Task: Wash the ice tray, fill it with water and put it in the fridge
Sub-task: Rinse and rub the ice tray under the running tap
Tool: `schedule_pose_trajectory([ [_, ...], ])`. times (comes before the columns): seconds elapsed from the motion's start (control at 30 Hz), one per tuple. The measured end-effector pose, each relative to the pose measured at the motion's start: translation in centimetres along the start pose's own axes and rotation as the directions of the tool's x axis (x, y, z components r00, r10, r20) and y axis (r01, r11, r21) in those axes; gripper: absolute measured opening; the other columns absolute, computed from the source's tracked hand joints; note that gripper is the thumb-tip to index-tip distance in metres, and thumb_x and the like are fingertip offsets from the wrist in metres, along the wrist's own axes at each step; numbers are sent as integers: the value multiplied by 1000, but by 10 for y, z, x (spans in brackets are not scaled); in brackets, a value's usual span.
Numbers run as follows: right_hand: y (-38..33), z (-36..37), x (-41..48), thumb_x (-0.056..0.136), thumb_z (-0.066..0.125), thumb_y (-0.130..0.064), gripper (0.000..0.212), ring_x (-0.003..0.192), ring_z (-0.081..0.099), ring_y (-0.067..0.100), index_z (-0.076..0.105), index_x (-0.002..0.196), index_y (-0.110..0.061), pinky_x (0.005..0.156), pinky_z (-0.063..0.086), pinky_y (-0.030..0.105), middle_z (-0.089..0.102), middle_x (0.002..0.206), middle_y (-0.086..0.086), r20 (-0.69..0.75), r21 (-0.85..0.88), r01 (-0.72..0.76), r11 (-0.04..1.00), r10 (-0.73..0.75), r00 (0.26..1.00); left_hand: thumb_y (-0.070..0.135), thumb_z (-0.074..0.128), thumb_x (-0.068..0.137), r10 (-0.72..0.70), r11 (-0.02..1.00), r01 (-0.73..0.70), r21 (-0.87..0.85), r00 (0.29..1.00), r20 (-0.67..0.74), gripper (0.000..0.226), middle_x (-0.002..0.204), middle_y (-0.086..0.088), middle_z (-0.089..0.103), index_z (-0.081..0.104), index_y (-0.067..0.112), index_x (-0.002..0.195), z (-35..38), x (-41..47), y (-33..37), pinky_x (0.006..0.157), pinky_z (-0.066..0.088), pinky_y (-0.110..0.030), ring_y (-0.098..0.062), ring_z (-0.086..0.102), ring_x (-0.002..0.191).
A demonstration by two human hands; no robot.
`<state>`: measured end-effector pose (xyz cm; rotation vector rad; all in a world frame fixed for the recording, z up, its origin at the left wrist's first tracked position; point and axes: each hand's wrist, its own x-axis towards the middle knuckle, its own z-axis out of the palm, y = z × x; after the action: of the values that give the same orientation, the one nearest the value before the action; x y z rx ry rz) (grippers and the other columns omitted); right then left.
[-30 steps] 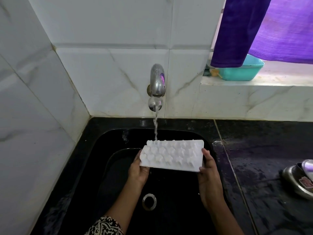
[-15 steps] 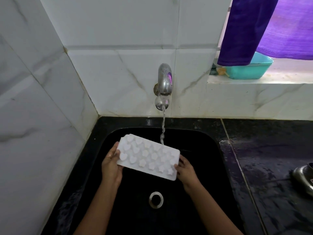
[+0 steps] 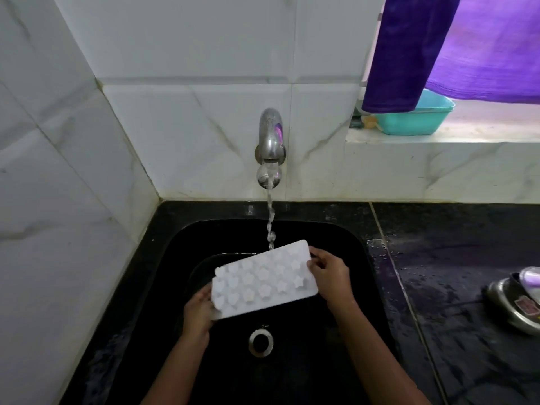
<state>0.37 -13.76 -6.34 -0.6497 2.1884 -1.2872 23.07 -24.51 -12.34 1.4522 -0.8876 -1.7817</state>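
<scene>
Left hand (image 3: 198,309): fingers curled round the near-left short end of the ice tray (image 3: 263,283), mostly hidden beneath it.
Right hand (image 3: 330,273): grips the far-right short end, fingertips curled over the rim, back of the hand toward the camera.
Tray look: white, rectangular with rounded corners, covered in rows of small star and heart shapes; whether this is its open face or its underside I cannot tell.
Tray position: held between both hands above the sink (image 3: 336,238), slanted so the left end sits nearer the camera and the right end nearer the wall.
Water (image 3: 270,223): a thin stream drops from the tap (image 3: 270,144) and meets the tray's far long edge.
Drain (image 3: 261,342): metal ring in the black basin floor, just below the tray.
Counter (image 3: 453,258): black and wet, right of the sink, with a steel vessel (image 3: 517,302) at the frame's edge.
Ledge (image 3: 438,153): a teal tub (image 3: 415,118) stands on it, partly behind a hanging purple cloth (image 3: 409,54).
</scene>
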Motion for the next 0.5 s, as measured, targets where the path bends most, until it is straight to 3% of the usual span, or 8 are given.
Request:
schedule_pose_trajectory([
  [0.03, -2, -13, -2, 89, 63, -11, 34, 72, 59, 2, 64, 122, -15, 66, 43, 11, 67, 88, -3, -32, -72, 40, 997, -42, 999, -24, 44, 83, -49, 999, 49, -10, 998, 32, 49, 119, -29, 63, 59, -2, 124, 14, -1, -8, 84, 52, -42, -36, 63, 99],
  [0.1, -7, -40, -5, 89, 63, -13, 33, 67, 57, 3, 65, 122, -16, 63, 41, 13, 69, 90, 0, -91, -189, 89, 978, -108, 990, -20, 42, 85, -156, 987, 159, -26, 983, 100, 47, 111, -26, 66, 59, -3, 124, 44, -6, -18, 72, 55, -37, -35, 64, 91],
  [0.2, -14, -73, -14, 89, 62, -14, 33, 76, 60, 10, 65, 121, -21, 70, 42, 21, 72, 97, 2, -171, -261, 133, 956, -182, 968, 10, 47, 95, -318, 947, 321, 9, 935, 154, 30, 99, -18, 69, 63, -1, 118, 81, -12, -17, 63, 50, -33, -29, 63, 79],
  [0.3, -16, -94, -24, 88, 62, -13, 29, 79, 62, -5, 68, 105, -36, 69, 48, 17, 71, 91, -16, -167, -235, 274, 932, -317, 934, 57, 30, 98, -410, 907, 420, 27, 868, 279, 60, 105, -14, 66, 60, 8, 118, 104, -4, -6, 78, 42, -42, -29, 58, 92],
  [0.37, -13, -99, -31, 87, 63, -6, 33, 91, 62, -10, 66, 93, -38, 76, 47, 10, 70, 96, -21, -152, -140, 368, 919, -387, 910, 73, 22, 91, -418, 888, 459, -20, 824, 382, 73, 109, -13, 64, 58, 15, 117, 111, 2, 3, 97, 35, -55, -30, 56, 105],
  [0.43, -4, -100, -36, 86, 60, 6, 40, 112, 58, -3, 67, 90, -33, 91, 45, 14, 69, 112, -12, -165, -4, 416, 909, -411, 896, 63, 33, 95, -380, 892, 446, -74, 828, 413, 59, 103, -13, 69, 57, 14, 119, 113, 6, 11, 93, 42, -53, -30, 62, 99],
  [0.5, 6, -97, -39, 83, 58, 14, 37, 124, 52, 5, 68, 84, -22, 100, 42, 21, 62, 126, -6, -223, 83, 410, 908, -384, 896, 30, 46, 99, -321, 913, 390, -120, 868, 379, 35, 90, -15, 73, 58, 5, 120, 110, 8, 14, 73, 57, -43, -28, 67, 83],
])
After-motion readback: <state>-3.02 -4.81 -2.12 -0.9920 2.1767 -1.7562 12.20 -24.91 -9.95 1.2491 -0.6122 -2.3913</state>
